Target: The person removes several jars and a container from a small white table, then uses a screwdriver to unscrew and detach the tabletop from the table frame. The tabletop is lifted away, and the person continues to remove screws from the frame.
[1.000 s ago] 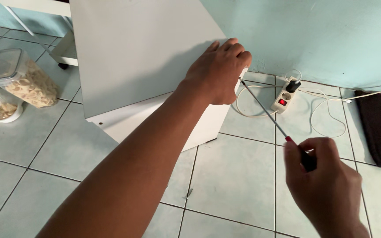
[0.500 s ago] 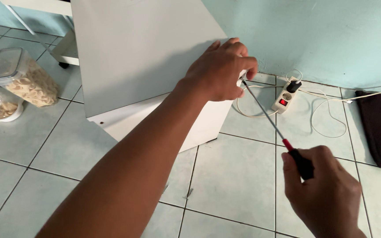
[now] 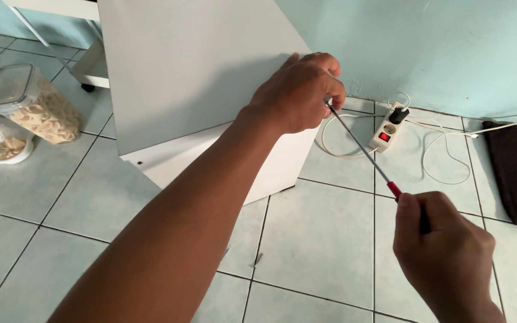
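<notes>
Screwdriver tip at the white panel's corner

Left hand (image 3: 297, 93) curls over the white panel (image 3: 192, 66) (corner), pinching near the screwdriver (image 3: 360, 146) tip; right hand (image 3: 447, 257) fists its handle.

The left arm stretches forward across the view, wrist straight, the left hand (image 3: 297, 93) knuckles-up with its fingers curled downward (the fingertips are tucked out of sight). The right hand (image 3: 447, 257) sits low and nearer the body, closed in a fist, thumb uppermost.
</notes>
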